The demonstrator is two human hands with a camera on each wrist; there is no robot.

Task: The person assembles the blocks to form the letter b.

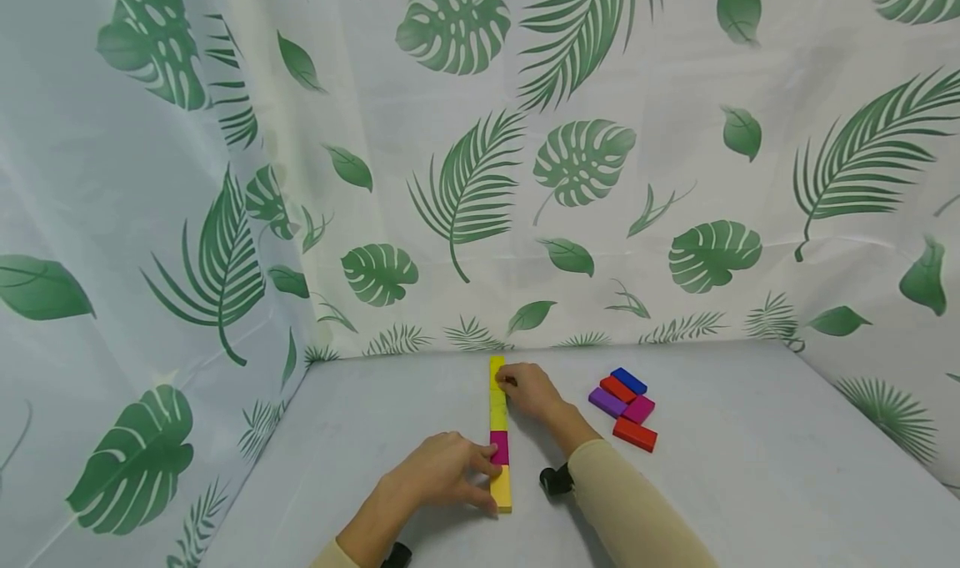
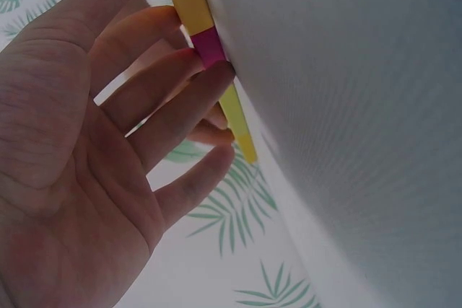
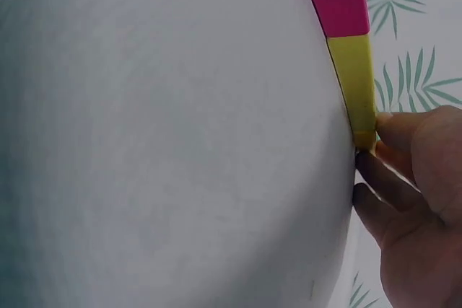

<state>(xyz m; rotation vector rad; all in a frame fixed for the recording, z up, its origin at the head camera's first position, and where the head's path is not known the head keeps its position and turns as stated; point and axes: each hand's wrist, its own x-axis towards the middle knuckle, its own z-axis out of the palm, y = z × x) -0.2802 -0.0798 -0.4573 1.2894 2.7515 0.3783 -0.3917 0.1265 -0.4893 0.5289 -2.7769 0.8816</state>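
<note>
A: On the table (image 1: pixel 750 434), centre, a line of blocks (image 1: pixel 498 418) runs from near to far, end to end: orange-yellow block (image 1: pixel 501 488) nearest, then a magenta block (image 1: pixel 499 447), then yellow ones out to the far end.

B: Hands?

A: Left hand (image 1: pixel 442 472) lies at the near end, left of the line. Its fingers are nearly straight and loose, fingertips (image 2: pixel 216 77) touching the magenta block's side, thumb toward the orange-yellow block. Nothing gripped. Right hand (image 1: pixel 529 389) is at the far end, on the right side of the line, with its fingers bent, tips against the far yellow block (image 1: pixel 497 372).

B: Pinching it?

A: Looks like it in the right wrist view, where thumb and fingers (image 3: pixel 386 124) close on the block's end; how firm the grip is, can't tell.

B: Anything else?

A: Loose cluster right of the line, near the right hand but apart from it: blue block (image 1: pixel 628 380) farthest, red block (image 1: pixel 617 389) and purple block (image 1: pixel 607 402) beside it, a second magenta block (image 1: pixel 639 409), and another red block (image 1: pixel 634 434) nearest. Leaf-print curtain (image 1: pixel 480 159) at the back and on both sides. Cream sleeve (image 1: pixel 637 510) on the right arm.
</note>
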